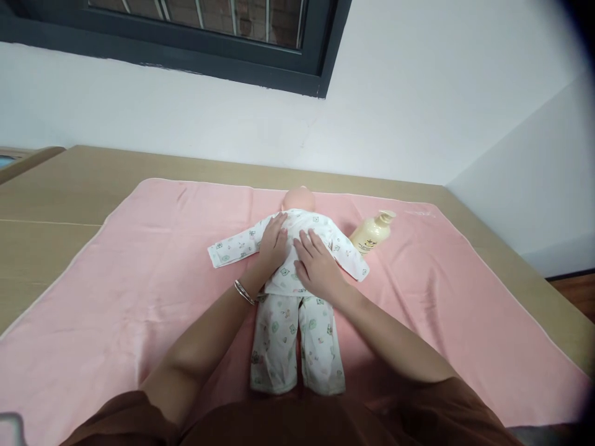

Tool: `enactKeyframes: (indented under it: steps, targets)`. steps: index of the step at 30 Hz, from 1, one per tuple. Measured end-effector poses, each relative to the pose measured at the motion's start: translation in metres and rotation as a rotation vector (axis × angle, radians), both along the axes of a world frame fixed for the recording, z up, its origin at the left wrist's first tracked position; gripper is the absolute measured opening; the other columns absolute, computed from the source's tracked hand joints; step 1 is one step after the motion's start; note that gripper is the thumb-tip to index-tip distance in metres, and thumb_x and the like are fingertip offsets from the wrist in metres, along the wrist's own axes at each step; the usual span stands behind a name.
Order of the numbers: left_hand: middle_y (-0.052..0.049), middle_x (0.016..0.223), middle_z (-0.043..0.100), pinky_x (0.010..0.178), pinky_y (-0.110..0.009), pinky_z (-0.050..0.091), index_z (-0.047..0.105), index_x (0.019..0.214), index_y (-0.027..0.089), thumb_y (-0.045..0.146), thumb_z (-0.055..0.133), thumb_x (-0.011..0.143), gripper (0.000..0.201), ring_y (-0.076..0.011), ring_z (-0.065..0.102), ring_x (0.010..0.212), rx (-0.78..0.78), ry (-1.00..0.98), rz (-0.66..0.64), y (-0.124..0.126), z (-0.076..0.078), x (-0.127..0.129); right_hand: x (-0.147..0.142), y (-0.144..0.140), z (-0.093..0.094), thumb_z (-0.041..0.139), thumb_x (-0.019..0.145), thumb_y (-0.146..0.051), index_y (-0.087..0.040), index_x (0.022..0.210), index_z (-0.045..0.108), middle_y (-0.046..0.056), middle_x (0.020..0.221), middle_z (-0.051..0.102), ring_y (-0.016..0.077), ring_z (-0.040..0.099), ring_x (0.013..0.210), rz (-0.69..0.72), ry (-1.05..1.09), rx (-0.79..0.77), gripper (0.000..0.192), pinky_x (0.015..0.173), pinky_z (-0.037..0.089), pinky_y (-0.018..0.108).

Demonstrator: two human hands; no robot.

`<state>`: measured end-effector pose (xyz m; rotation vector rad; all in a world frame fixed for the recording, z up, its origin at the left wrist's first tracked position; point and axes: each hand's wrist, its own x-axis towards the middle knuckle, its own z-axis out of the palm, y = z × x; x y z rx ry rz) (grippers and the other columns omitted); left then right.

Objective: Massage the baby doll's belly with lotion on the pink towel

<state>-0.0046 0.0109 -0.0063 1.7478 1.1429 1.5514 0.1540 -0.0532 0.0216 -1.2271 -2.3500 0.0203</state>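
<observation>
A baby doll point(297, 199) lies on a pink blanket point(139, 279), head pointing away from me, dressed in a white printed top and trousers point(292, 334). My left hand point(273, 240) rests flat on the left side of the doll's chest, a silver bracelet on its wrist. My right hand point(315, 263) lies flat on the doll's belly, fingers spread. Both palms press on the top's fabric and hold nothing. A cream pump bottle point(372, 232) lies on the blanket just right of the doll's sleeve.
The blanket covers a tan wooden surface point(69, 186) that reaches a white wall. A dark-framed window point(209, 37) sits above. At the right the surface's edge drops to a wooden floor point(576, 291).
</observation>
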Motion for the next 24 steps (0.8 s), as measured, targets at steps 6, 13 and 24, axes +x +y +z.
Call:
enactKeyframes:
  steps: [6,13,24]
  targets:
    - [-0.013,0.135,0.059,0.115,-0.049,0.034,0.055,0.13,0.016,0.039,0.033,0.099,0.045,-0.0237,0.051,0.129,0.078,0.108,0.044,0.005,-0.009,-0.002,0.023,0.048,-0.002,0.033,0.102,-0.035,-0.023,0.142,0.047,0.006,0.153,0.038,0.0232,0.023,0.147,0.122,0.091,-0.07,0.044,0.12,0.017,0.055]
    - [-0.01,0.13,0.063,0.114,-0.046,0.038,0.06,0.123,0.018,0.031,0.038,0.097,0.037,-0.0222,0.054,0.126,0.11,0.129,0.103,0.001,-0.01,-0.002,0.007,0.011,-0.017,0.035,0.1,-0.033,-0.011,0.152,0.028,0.015,0.159,0.021,0.0291,0.008,0.149,-0.151,0.178,-0.065,0.057,0.118,0.019,0.058]
    - [-0.01,0.123,0.067,0.11,-0.049,0.042,0.064,0.109,0.019,0.031,0.042,0.095,0.028,-0.0214,0.056,0.125,0.273,0.194,0.098,-0.003,-0.014,-0.007,0.018,0.042,-0.01,0.032,0.102,-0.036,-0.02,0.145,0.043,0.008,0.157,0.03,0.0216,0.019,0.148,-0.016,0.229,-0.108,0.048,0.12,0.017,0.052]
